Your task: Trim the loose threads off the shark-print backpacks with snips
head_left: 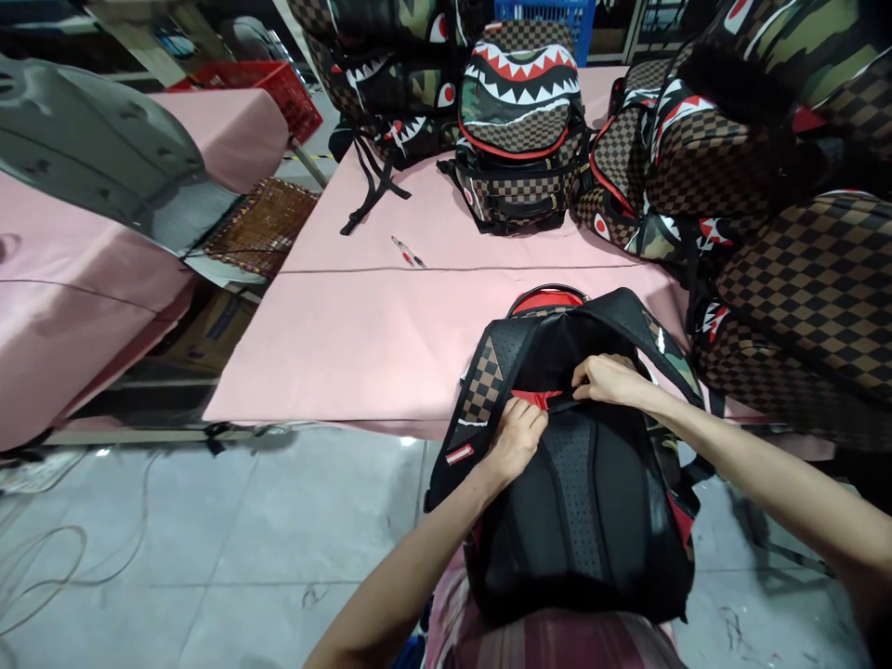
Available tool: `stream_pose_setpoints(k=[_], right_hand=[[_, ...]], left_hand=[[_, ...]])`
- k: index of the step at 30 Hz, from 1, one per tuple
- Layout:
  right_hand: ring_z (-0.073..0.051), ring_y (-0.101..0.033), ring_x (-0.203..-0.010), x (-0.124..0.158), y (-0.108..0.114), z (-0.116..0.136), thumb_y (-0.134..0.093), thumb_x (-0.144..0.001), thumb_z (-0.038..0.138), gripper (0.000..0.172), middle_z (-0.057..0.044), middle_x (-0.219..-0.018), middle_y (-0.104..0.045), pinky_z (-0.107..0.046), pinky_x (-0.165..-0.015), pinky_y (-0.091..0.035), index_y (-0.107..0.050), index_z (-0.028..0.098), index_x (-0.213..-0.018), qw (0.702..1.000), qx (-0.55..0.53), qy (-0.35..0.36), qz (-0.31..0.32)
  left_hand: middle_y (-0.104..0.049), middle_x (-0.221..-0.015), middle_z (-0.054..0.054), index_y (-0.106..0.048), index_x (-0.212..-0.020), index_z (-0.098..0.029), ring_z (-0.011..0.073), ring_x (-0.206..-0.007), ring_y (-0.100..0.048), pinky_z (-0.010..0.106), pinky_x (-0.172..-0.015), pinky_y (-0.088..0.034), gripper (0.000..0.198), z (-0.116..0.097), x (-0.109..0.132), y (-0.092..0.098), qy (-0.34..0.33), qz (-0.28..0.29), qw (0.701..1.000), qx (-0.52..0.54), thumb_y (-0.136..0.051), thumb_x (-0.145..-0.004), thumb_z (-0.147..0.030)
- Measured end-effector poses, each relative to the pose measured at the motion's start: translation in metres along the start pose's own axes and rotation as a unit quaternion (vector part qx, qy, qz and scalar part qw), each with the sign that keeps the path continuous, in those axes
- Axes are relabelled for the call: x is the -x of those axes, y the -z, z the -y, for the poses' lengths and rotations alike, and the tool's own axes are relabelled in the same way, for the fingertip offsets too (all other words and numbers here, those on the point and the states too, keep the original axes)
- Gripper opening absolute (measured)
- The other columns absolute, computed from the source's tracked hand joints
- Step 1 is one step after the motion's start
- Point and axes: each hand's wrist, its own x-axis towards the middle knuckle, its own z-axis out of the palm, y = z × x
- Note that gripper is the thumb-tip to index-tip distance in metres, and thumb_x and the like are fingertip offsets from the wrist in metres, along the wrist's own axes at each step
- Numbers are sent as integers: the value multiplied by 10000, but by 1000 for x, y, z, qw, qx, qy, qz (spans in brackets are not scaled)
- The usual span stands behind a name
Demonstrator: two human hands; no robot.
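A black backpack (pixel 585 502) with a mesh back panel, checkered straps and red trim lies back-up across my lap and the near edge of the pink table (pixel 362 325). My left hand (pixel 517 439) is closed, pinching the red-edged strip at the top of the back panel. My right hand (pixel 611 379) is closed on the same strip a little further right, fingers curled over the black fabric.
Several camouflage and checkered shark-mouth backpacks (pixel 521 130) are piled at the table's back and right side. A pen (pixel 406 252) lies mid-table. A red crate (pixel 279 88), a blue crate (pixel 550 17), a woven basket (pixel 261 228) and a second pink table (pixel 62 307) stand left.
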Motion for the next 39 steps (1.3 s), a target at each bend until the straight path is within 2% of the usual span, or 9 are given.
stream_pose_setpoints(k=[5,10,14,19,23,27,32,39], right_hand=[[-213,-633,-793,-9,-6,7,-679,-643,306,169,-6,-805,-697,-262,-621,-397,-717,274,-804,1000,-7,1,27],[-129,-624,-727,-8,-6,7,-593,-737,369,227,29,-799,-693,-196,-579,-396,-699,255,-902,999,-45,-12,25],[-159,-612,-731,-2,8,-1,-642,-675,353,197,18,-771,-685,-219,-576,-382,-712,258,-834,999,-12,-39,14],[-183,-612,-695,-1,14,6,-696,-590,319,135,12,-695,-674,-238,-551,-363,-720,262,-709,997,23,-63,47],[-158,-616,-691,-4,7,12,-671,-623,366,156,35,-715,-680,-221,-539,-364,-720,286,-748,996,15,-68,48],[-137,-617,-704,-2,6,8,-621,-690,392,194,39,-756,-687,-206,-541,-369,-714,292,-829,997,13,-68,29],[-167,-623,-679,-2,8,14,-669,-638,344,138,5,-680,-675,-220,-524,-353,-720,244,-718,996,44,-65,41],[-185,-636,-761,-7,5,22,-628,-679,348,181,1,-787,-698,-231,-568,-385,-720,272,-816,997,48,-58,34]], left_hand=[[-566,-781,36,-600,-895,-175,166,-787,-474,332,-767,-399,180,0,0,1,-21,-6,1000,-8,-429,-857,-135],[-571,-819,46,-593,-936,-173,180,-814,-481,359,-806,-406,191,-1,1,2,-11,-18,1000,-6,-425,-855,-132],[-571,-802,41,-599,-909,-177,179,-802,-477,350,-809,-402,185,-1,1,1,-11,-21,1000,-4,-423,-863,-143],[-562,-765,33,-598,-880,-165,172,-774,-471,330,-795,-400,180,-1,0,1,-24,-36,999,-12,-420,-868,-140],[-567,-780,34,-595,-885,-153,173,-775,-466,329,-798,-399,160,-1,0,2,-28,-43,999,-16,-438,-861,-140],[-568,-778,33,-595,-901,-155,171,-783,-467,325,-802,-404,159,-2,0,3,-23,-41,999,-15,-440,-863,-143],[-560,-754,25,-591,-863,-153,165,-764,-466,324,-799,-408,143,-2,0,2,-25,-66,997,-14,-449,-860,-135],[-563,-778,32,-589,-889,-145,167,-784,-471,334,-822,-417,138,-2,1,0,-25,-88,996,-16,-459,-849,-121]])
